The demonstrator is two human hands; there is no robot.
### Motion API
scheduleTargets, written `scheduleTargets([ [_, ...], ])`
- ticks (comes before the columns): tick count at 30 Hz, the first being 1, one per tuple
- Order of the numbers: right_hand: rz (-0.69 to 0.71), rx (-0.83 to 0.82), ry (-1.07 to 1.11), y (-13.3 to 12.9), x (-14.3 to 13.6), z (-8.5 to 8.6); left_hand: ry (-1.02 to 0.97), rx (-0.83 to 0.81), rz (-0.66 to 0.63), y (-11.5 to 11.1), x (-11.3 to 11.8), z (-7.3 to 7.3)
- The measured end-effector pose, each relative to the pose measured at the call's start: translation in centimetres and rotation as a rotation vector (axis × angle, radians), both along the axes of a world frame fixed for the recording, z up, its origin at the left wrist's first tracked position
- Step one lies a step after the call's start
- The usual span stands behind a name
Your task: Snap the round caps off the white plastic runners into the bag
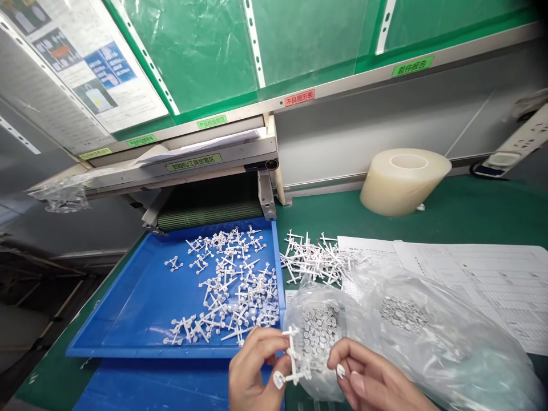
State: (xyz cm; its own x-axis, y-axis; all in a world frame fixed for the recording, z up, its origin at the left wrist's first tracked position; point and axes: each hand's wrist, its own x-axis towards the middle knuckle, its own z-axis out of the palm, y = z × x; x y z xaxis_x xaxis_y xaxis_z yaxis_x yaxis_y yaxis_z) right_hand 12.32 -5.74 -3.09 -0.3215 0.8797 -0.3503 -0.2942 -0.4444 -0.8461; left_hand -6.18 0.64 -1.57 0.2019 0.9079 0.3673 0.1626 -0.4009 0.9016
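My left hand (252,371) pinches a white plastic runner piece (293,362) with small round parts on its branches, held upright at the bottom centre. My right hand (368,382) is beside it, fingertips touching the piece's right side, just in front of a clear plastic bag (428,337) that holds small grey-white parts. A blue tray (137,302) to the left carries several more white runner pieces (235,285). Another heap of stripped white runners (317,260) lies on the green mat behind the bag.
A conveyor belt end (209,214) feeds into the tray's far edge. A large roll of clear film (402,180) stands at the back right. Printed paper sheets (471,279) lie under the bag. A power strip (518,145) leans at far right.
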Motion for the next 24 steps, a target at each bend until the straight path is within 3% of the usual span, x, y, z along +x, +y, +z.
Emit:
scheduleTargets([
  [3,0.018,-0.109,-0.014,0.8,0.5,-1.3,0.005,-0.233,0.048,-0.4,0.1,-0.8],
  [8,-0.157,0.288,-0.691,2.5,-0.2,-1.9,-0.005,-0.456,0.053,-0.7,0.7,-1.6],
  [13,-0.124,0.551,-0.904,2.5,-0.8,-1.5,-0.014,-0.471,0.066,-1.0,0.7,-2.2],
  [15,-0.128,0.522,-0.841,2.2,-0.7,-0.9,0.036,-0.406,0.050,-1.1,0.6,-2.4],
  [19,-0.071,0.219,-0.390,2.2,-0.7,0.4,0.107,-0.210,-0.017,-1.2,0.7,-2.0],
  [24,-0.115,0.029,-0.060,2.2,-1.1,0.5,0.127,-0.060,-0.130,-1.1,1.2,-1.3],
])
